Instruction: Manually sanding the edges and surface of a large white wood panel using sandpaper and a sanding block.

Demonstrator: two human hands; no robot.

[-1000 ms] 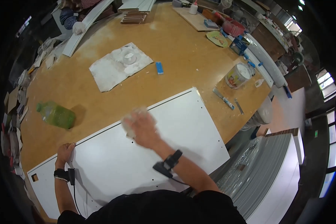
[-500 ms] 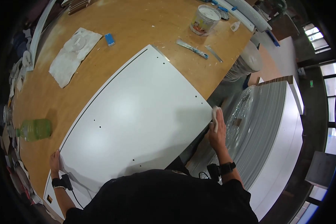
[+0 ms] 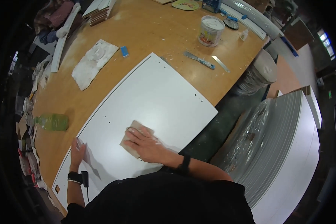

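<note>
A large white panel [image 3: 156,100] with small drilled holes lies flat on a wooden table [image 3: 153,33]. My right hand [image 3: 147,143] presses flat on a beige sanding pad [image 3: 133,135] in the panel's near part. My left hand [image 3: 78,149] rests with spread fingers on the panel's left edge; a dark band sits on that wrist.
A green plastic bottle [image 3: 52,122] lies on the table left of the panel. A dirty white cloth [image 3: 93,61], a small blue block [image 3: 124,51], a putty knife [image 3: 199,59] and a tub [image 3: 211,30] sit beyond it. A stack of white panels [image 3: 287,149] stands at right.
My right hand has come back from the panel's right edge onto its near middle, with the sanding pad under it. My left hand stays on the left edge. My view has shifted.
</note>
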